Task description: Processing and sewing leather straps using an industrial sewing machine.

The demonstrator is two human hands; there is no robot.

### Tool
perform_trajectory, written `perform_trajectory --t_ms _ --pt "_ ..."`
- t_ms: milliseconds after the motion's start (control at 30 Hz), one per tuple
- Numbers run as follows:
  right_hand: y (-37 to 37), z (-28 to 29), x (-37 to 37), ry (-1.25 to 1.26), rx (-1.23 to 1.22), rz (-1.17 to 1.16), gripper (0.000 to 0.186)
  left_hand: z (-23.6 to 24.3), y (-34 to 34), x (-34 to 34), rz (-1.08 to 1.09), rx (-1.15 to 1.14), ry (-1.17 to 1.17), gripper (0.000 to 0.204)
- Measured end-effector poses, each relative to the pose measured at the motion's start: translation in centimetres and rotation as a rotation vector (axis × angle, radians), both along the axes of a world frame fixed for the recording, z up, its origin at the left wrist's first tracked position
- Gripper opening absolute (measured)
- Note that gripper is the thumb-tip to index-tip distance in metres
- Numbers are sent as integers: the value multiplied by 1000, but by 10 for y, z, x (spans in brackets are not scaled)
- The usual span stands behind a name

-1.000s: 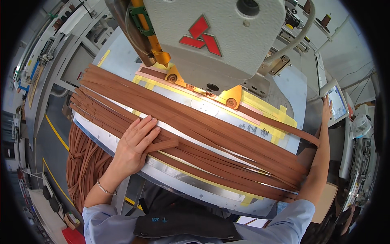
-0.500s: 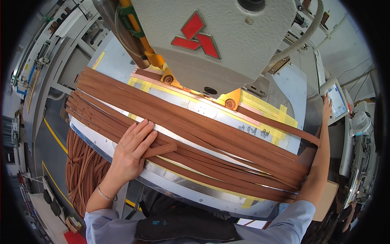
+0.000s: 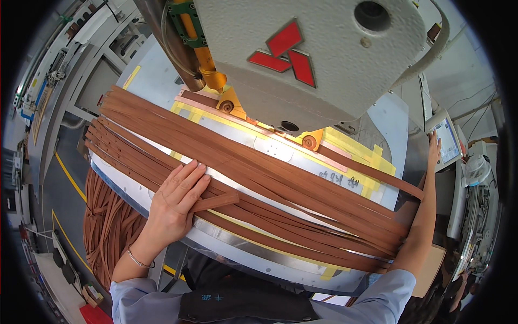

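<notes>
My left hand [image 3: 181, 197] lies flat on long brown leather-like strips [image 3: 253, 162], its fingers stretched out and close together. A short strip end [image 3: 218, 201] sticks out rightward from beside its thumb; whether the palm presses on it is hidden. At the far right, my right hand [image 3: 434, 148] is raised against the edge of a screen panel [image 3: 447, 139], fingers extended and seen edge-on. One strip [image 3: 372, 173] runs from under the lit clamp [image 3: 270, 135] of a large sewing-type machine [image 3: 334, 59] toward my right forearm.
More strips [image 3: 110, 232] hang in a bundle off the table's left edge. Yellow tape [image 3: 372, 186] marks the pale work plate [image 3: 345, 186]. The machine head overhangs the far side. A cardboard box [image 3: 429, 270] stands beneath my right forearm, near a white round device [image 3: 479, 162].
The machine head now appears farther right in the picture, over a nearly unchanged clamp and strips. My left hand stays on the strips; my right hand sits slightly lower beside the screen.
</notes>
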State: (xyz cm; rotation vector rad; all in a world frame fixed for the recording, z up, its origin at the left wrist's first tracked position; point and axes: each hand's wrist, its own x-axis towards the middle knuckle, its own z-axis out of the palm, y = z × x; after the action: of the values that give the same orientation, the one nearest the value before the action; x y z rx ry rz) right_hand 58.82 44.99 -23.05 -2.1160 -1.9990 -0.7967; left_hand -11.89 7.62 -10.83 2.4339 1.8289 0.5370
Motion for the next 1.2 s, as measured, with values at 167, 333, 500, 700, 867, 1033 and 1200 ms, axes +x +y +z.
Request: perform_trajectory --t_ms 167,333,500,700,867,1033,1200 --pt "1 -1 -4 66 5 3 47 1 -1 0 4 0 8 54" --pt "1 -4 -8 34 -20 -20 48 2 -1 1 6 -7 15 54" --pt "4 -2 3 41 1 -16 45 -1 -1 0 -5 8 3 53" --pt "2 -3 -8 -13 -26 -54 41 2 0 2 0 7 22 53" --pt "2 -4 -7 -11 -5 -31 38 -1 1 0 0 26 16 52" --pt "1 -3 -16 1 52 -35 35 0 0 0 1 26 17 52" --pt "-8 10 -10 -18 108 -41 34 -1 0 -1 -8 46 1 50"
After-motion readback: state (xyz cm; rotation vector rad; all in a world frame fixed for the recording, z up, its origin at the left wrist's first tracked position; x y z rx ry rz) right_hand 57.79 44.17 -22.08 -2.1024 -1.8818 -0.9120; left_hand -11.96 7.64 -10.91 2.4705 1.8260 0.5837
